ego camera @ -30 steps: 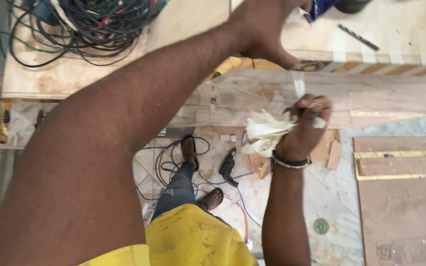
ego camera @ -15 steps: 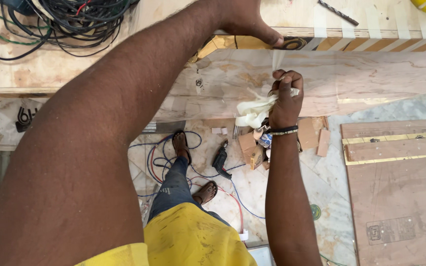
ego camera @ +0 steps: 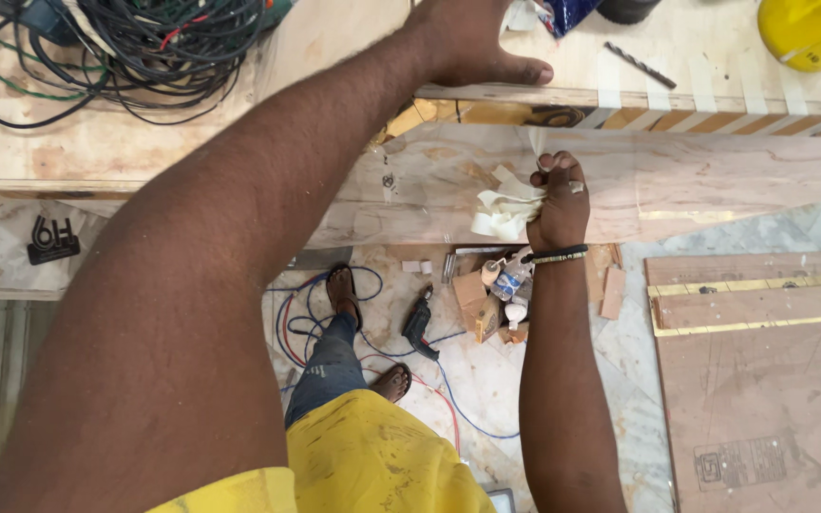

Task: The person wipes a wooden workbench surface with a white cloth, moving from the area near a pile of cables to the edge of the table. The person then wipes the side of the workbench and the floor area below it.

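Note:
My left hand (ego camera: 472, 43) lies flat, fingers spread, on the top of a pale plywood workbench (ego camera: 353, 57) near its front edge. My right hand (ego camera: 558, 199) is closed on a bunch of peeled cream-coloured masking tape (ego camera: 505, 211). It is pressed against the marble-look laminate face (ego camera: 715, 180) of the bench side. One strip of tape (ego camera: 536, 142) runs up from my fingers to the bench edge. A dark band sits on my right wrist.
A tangle of black cables (ego camera: 125, 47) lies at the bench's back left. A drill bit (ego camera: 646, 65) and a yellow object (ego camera: 814, 33) rest on top. On the floor are a power drill (ego camera: 417, 326), small bottles (ego camera: 510, 280), coloured cords and plywood sheets (ego camera: 762, 380).
My right hand has moved up the laminate face with the tape bunch, drawing the strip shorter. The view has shifted slightly; my left hand stays planted on the bench top.

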